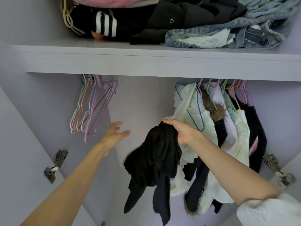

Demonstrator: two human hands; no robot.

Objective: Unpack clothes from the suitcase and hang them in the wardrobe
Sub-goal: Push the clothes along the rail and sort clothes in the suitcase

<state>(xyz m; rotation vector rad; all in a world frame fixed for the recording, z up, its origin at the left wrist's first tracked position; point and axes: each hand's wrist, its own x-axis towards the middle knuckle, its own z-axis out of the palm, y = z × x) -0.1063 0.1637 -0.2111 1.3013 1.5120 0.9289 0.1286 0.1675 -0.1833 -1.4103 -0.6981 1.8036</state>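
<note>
Shelf (146, 61) hides the hanging rail and hanger hooks.

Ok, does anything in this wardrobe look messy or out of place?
Yes. The clothes on the top shelf are a loose heap: jeans and black tops crumpled together, unfolded. The right hand grips a bunched black garment, not on a hanger.

walls: pale lilac panels (140, 101), evenly lit
shelf (146, 62): lilac board across 12 o'clock
hinges: metal, one at 8 o'clock (55, 165), one at 4 o'clock (276, 170)
</note>
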